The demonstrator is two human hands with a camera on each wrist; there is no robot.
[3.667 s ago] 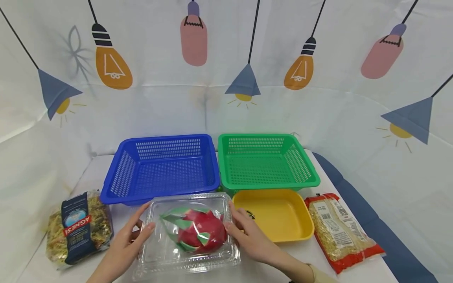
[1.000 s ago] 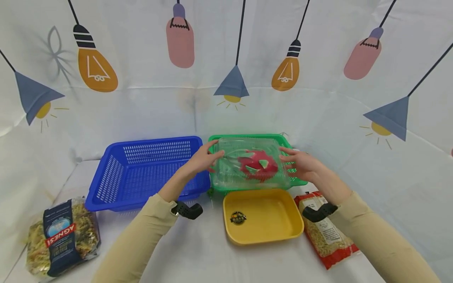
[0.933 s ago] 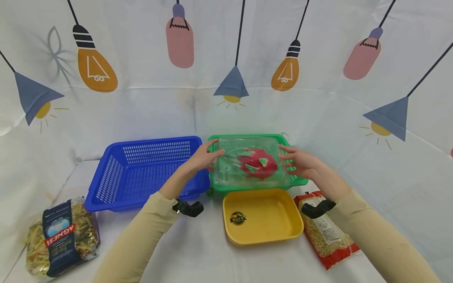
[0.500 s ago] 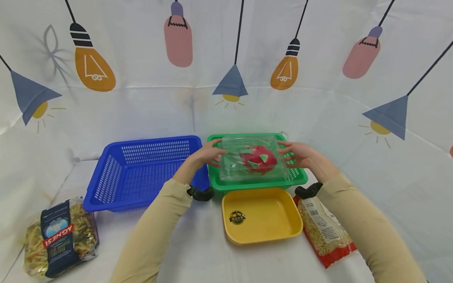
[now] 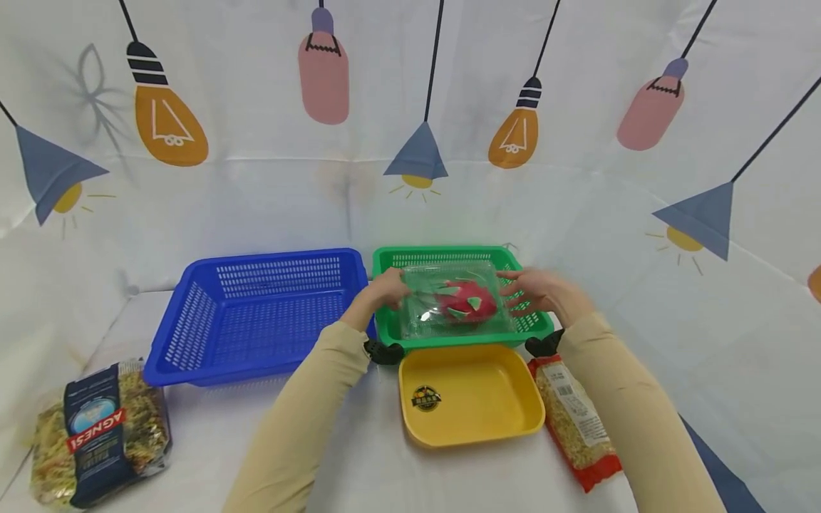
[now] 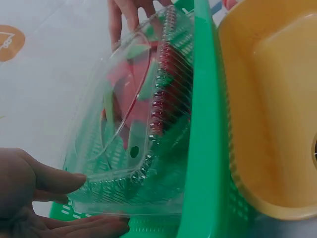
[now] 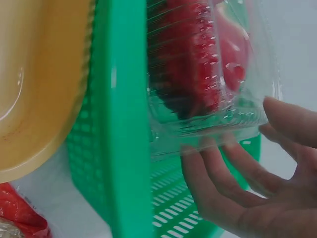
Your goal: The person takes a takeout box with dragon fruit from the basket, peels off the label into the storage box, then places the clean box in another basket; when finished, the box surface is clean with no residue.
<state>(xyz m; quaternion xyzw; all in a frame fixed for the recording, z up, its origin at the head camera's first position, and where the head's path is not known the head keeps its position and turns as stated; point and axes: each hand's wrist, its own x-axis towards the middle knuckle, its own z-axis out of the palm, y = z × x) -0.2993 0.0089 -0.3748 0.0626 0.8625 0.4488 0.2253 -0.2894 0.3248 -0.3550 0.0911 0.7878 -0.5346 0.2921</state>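
Observation:
A clear plastic clamshell box (image 5: pixel 420 320) with a red and green dragon fruit (image 5: pixel 471 303) inside it is within the green basket (image 5: pixel 462 342). My left hand (image 5: pixel 387 288) holds the box's left end; in the left wrist view its thumb (image 6: pixel 64 182) is at the lid's corner and the other fingers are lower down. At the opposite end my right hand (image 5: pixel 535 288) holds the box, and the right wrist view shows its fingertips (image 7: pixel 190 153) against the lower edge, with the thumb by the upper edge. The box sits tilted in both wrist views.
A blue basket (image 5: pixel 160 356) stands left of the green one. In front of the green basket is a yellow tray (image 5: pixel 474 406). A bag of Agnesi pasta (image 5: pixel 99 434) lies at the far left, and a red-edged bag of grain (image 5: pixel 571 413) is partly behind my right sleeve.
Both hands carried the clamshell box from the table's front up over the green basket, then lowered it inside. Over the last half second it sank slightly deeper.

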